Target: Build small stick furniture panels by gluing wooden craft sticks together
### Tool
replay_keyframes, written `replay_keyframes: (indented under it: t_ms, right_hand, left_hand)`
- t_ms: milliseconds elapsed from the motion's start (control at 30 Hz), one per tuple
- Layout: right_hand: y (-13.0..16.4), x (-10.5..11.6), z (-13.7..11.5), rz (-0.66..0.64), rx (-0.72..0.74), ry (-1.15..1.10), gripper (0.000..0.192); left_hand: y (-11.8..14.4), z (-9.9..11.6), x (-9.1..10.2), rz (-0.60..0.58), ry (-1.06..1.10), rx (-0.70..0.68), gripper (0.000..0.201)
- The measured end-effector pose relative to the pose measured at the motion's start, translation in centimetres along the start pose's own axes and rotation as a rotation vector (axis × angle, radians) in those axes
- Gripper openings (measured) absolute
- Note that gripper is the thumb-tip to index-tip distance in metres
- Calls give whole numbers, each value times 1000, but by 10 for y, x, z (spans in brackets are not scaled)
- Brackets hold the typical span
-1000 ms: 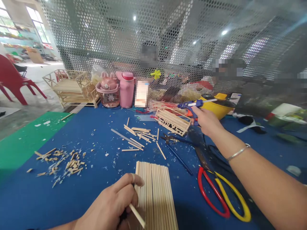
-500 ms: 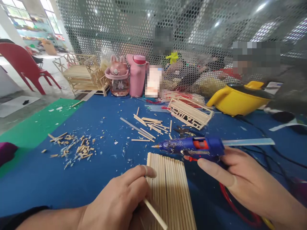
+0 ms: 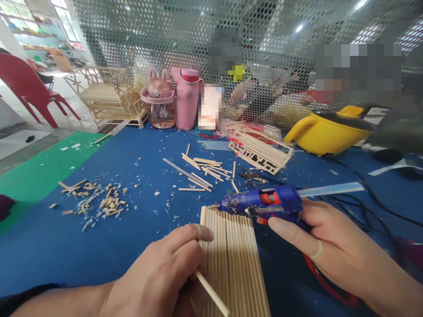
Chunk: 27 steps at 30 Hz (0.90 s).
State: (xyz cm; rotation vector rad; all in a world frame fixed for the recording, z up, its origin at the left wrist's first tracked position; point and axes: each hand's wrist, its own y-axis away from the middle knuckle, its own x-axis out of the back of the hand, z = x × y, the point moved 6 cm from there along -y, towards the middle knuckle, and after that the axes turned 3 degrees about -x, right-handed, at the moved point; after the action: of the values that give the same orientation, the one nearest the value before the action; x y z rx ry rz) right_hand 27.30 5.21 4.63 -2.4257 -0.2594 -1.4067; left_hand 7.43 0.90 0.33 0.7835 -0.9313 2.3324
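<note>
A panel of thin wooden sticks (image 3: 239, 255) laid side by side extends toward me from the middle of the table. My left hand (image 3: 165, 268) is closed around a single loose wooden stick (image 3: 212, 293), its index finger resting on the panel's left side. In my right hand (image 3: 333, 246) is a blue hot glue gun (image 3: 261, 202), with a translucent glue stick (image 3: 332, 189) poking out of its back. The gun's metal nozzle is at the panel's far left corner, by the stick ends; whether it touches them I cannot tell.
Cut sticks (image 3: 208, 167) and a pile of wood scraps (image 3: 110, 200) lie beyond my hands. Pliers (image 3: 249, 176), a small stick frame (image 3: 261, 152), a yellow pot (image 3: 340, 134), a pink bottle (image 3: 187, 99) and a larger stick model (image 3: 110, 97) stand farther back. Black cables run at right.
My right hand has brought the glue gun slightly left and down, so its nozzle is now at the panel's far edge. My left hand keeps its hold on the stick.
</note>
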Motion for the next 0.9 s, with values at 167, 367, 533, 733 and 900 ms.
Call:
replay_keyframes:
  t_ms: [167,367,533,733,900]
  right_hand:
    - [2,-1,-1,2,14,18,30]
    - [2,0,-1,17,6,28,32]
    - [3,0,0,1,-16,12,33]
    - [1,-1,3,3,-44,3,33]
    - [1,0,3,-10,-39,-9,31]
  left_hand:
    - [-2,2,1,-4,-17,16,20]
    - [-2,3,2,-19,24,-24,20]
    - [-5,5,5,-6,27,-9,24]
    - [-5,7,4,-7,21,-26,23]
    - [-4,7,6,3,4,-28,21]
